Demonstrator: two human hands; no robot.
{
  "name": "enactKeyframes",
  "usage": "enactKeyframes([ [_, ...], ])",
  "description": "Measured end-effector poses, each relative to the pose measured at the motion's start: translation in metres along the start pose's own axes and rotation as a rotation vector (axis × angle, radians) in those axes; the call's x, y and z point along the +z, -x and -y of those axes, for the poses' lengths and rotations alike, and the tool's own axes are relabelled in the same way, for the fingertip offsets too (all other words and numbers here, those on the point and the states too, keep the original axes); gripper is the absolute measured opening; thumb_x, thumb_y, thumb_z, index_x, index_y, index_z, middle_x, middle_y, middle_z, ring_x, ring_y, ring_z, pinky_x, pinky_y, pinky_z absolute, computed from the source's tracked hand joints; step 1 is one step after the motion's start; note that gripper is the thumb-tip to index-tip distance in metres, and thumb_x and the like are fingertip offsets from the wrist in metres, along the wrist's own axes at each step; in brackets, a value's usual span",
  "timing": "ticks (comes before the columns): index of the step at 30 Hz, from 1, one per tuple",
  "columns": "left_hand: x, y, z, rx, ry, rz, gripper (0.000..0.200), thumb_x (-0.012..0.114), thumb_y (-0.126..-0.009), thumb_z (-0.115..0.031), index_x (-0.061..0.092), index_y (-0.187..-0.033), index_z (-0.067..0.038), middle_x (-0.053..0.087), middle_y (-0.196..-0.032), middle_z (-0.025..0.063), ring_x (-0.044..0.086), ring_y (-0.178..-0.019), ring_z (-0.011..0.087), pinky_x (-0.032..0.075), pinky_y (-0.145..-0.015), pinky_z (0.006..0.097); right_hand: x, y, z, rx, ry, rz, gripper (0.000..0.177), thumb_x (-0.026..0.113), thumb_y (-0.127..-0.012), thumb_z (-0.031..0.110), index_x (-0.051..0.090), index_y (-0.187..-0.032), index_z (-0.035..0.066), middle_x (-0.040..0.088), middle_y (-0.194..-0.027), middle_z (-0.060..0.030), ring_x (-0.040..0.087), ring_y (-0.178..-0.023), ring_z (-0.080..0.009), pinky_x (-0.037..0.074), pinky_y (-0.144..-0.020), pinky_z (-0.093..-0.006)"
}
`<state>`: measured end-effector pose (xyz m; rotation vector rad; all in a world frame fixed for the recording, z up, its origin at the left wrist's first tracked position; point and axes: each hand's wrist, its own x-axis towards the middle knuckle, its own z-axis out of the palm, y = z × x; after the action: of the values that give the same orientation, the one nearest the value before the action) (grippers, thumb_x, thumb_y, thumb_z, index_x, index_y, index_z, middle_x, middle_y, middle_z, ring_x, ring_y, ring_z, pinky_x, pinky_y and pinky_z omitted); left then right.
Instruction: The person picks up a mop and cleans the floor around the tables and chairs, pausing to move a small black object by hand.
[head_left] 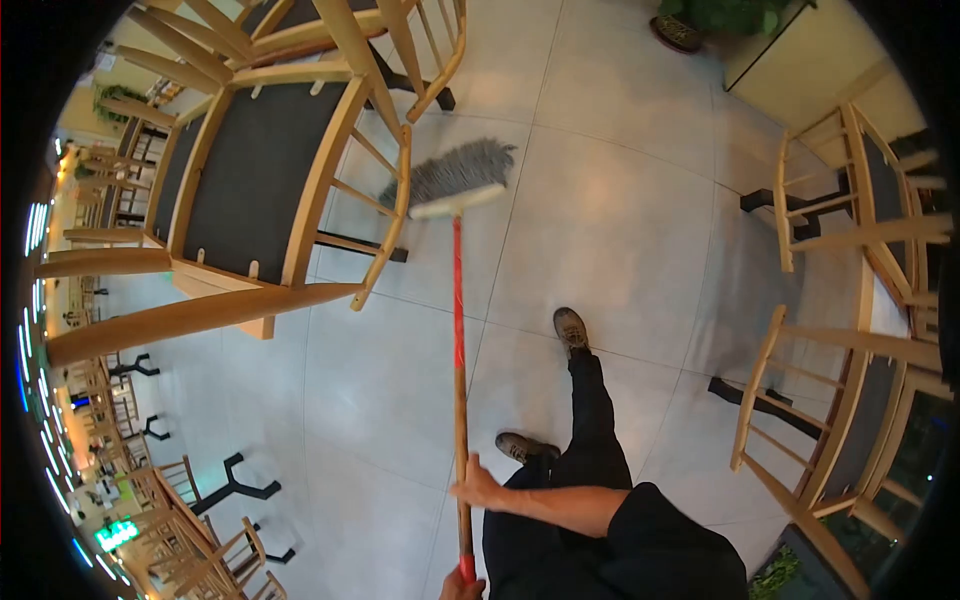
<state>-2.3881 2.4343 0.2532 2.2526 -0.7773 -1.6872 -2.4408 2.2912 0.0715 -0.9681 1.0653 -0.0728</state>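
A mop with a shaggy grey head [465, 170] and a pale crossbar lies against the tiled floor ahead of me. Its long handle [459, 310], part red and part brown, runs back toward my body. Partway down the handle, my right hand [480, 488] is closed around it. My left hand [462, 586] grips the red end of the handle at the bottom edge of the view, partly cut off. The mop head's left end is partly behind the curved wooden back of an upturned chair [265, 180].
More upturned wooden chairs [870, 215] rest on tables along the right, with black table feet [765, 405] below. Tables and chairs [190, 520] stand along the left. A potted plant [677, 34] sits at the far end by a cream partition [800, 75].
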Motion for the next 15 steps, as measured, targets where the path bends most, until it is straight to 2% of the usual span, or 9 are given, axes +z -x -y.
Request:
enactKeyframes([
  [1,-0.011,0.022,0.032,-0.090,0.143,0.041,0.008,0.053,-0.077,-0.008,0.047,-0.080,-0.005,0.047,-0.054,0.0023,0.043,-0.040,0.0101,0.038,-0.035,0.0260,0.011,0.022,0.005,0.087,-0.061,0.065,0.070,0.064,-0.068,0.025,0.021,-0.108,-0.013,0.052,-0.081,-0.0256,0.058,-0.073,-0.0296,0.048,-0.058,-0.0367],
  [2,-0.020,0.041,0.049,-0.032,0.101,0.034,0.009,0.052,-0.077,-0.006,0.046,-0.083,-0.006,0.045,-0.054,0.0009,0.042,-0.041,0.0093,0.037,-0.034,0.0250,0.024,0.041,0.003,0.060,-0.066,0.085,0.073,0.065,-0.070,0.025,0.020,-0.108,-0.017,0.051,-0.086,-0.0268,0.058,-0.076,-0.0280,0.048,-0.061,-0.0351],
  [4,-0.053,0.065,0.095,-0.432,0.501,0.078,0.012,0.051,-0.076,-0.003,0.045,-0.085,-0.008,0.040,-0.055,-0.0027,0.039,-0.044,0.0077,0.034,-0.035,0.0234,0.053,0.069,0.003,0.103,-0.094,0.048,0.070,0.065,-0.071,0.021,0.021,-0.107,-0.020,0.050,-0.092,-0.0247,0.056,-0.079,-0.0259,0.047,-0.066,-0.0317],
  [6,-0.072,0.072,0.067,-0.234,0.162,0.100,0.012,0.052,-0.076,-0.004,0.044,-0.085,-0.009,0.039,-0.056,-0.0037,0.037,-0.046,0.0073,0.033,-0.037,0.0232,0.052,0.068,0.015,0.088,-0.100,0.052,0.064,0.065,-0.071,0.020,0.025,-0.102,-0.019,0.049,-0.085,-0.0208,0.054,-0.075,-0.0238,0.046,-0.064,-0.0319],
  [7,-0.082,0.066,0.057,-0.279,0.137,0.128,0.011,0.052,-0.075,-0.007,0.045,-0.083,-0.008,0.042,-0.056,-0.0022,0.039,-0.047,0.0081,0.034,-0.038,0.0251,0.049,0.064,0.022,0.082,-0.104,0.043,0.064,0.065,-0.071,0.020,0.025,-0.102,-0.019,0.049,-0.085,-0.0208,0.054,-0.075,-0.0238,0.046,-0.064,-0.0319],
  [12,-0.110,0.004,-0.018,-0.049,-0.251,0.109,0.012,0.053,-0.073,-0.013,0.045,-0.077,-0.005,0.046,-0.056,0.0016,0.045,-0.047,0.0116,0.040,-0.041,0.0289,0.028,0.009,0.054,-0.021,-0.286,-0.189,0.046,0.062,-0.069,0.016,0.035,-0.098,-0.006,0.048,-0.080,-0.0128,0.052,-0.074,-0.0201,0.045,-0.061,-0.0327],
  [13,-0.111,-0.010,-0.033,0.059,-0.279,0.052,0.017,0.054,-0.078,-0.021,0.046,-0.077,-0.006,0.044,-0.056,-0.0009,0.044,-0.048,0.0100,0.039,-0.042,0.0274,0.016,-0.004,0.063,-0.017,-0.289,-0.185,0.046,0.062,-0.069,0.016,0.035,-0.098,-0.006,0.048,-0.080,-0.0128,0.052,-0.074,-0.0201,0.045,-0.061,-0.0327],
  [14,-0.120,-0.042,-0.039,-0.066,-0.435,0.161,0.016,0.059,-0.072,-0.007,0.048,-0.081,0.001,0.051,-0.054,0.0044,0.053,-0.047,0.0129,0.043,-0.044,0.0282,-0.001,-0.020,0.075,-0.024,-0.349,-0.219,0.045,0.062,-0.068,0.015,0.036,-0.099,-0.004,0.049,-0.079,-0.0119,0.052,-0.074,-0.0201,0.045,-0.061,-0.0329],
  [15,-0.123,-0.059,-0.046,-0.110,-0.398,0.152,0.015,0.058,-0.072,-0.006,0.049,-0.082,0.001,0.051,-0.054,0.0044,0.053,-0.047,0.0128,0.043,-0.044,0.0282,-0.020,-0.036,0.089,-0.032,-0.408,-0.254,0.044,0.061,-0.068,0.014,0.037,-0.100,-0.003,0.049,-0.079,-0.0110,0.052,-0.073,-0.0200,0.045,-0.061,-0.0331],
])
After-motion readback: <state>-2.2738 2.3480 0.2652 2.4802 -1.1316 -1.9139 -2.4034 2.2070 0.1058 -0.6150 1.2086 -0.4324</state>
